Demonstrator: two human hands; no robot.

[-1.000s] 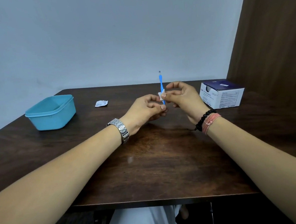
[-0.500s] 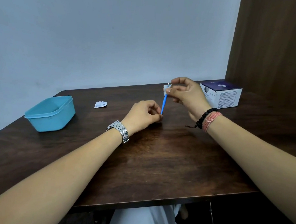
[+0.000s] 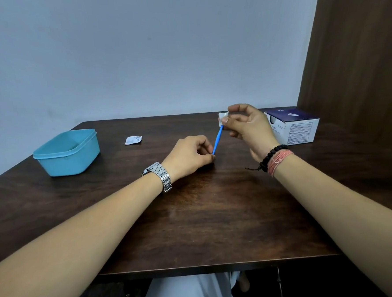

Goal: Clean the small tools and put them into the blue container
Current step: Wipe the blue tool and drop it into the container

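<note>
A thin blue tool (image 3: pixel 218 140) slants up to the right above the middle of the dark wooden table (image 3: pixel 208 221). My left hand (image 3: pixel 188 156) pinches its lower end close to the tabletop. My right hand (image 3: pixel 246 128) pinches a small white wipe (image 3: pixel 223 118) around the tool's upper end, which is hidden inside the wipe. The blue container (image 3: pixel 68 152) stands open at the far left of the table, well away from both hands, and nothing shows inside it.
A torn white wrapper (image 3: pixel 133 140) lies on the table between the container and my hands. A white and dark blue box (image 3: pixel 293 125) stands at the far right, just behind my right hand. A brown panel rises to the right.
The tool has tipped from upright to slanting, and my left hand dropped towards the table with its lower end. My right hand slid the wipe up from the middle to the top end.
</note>
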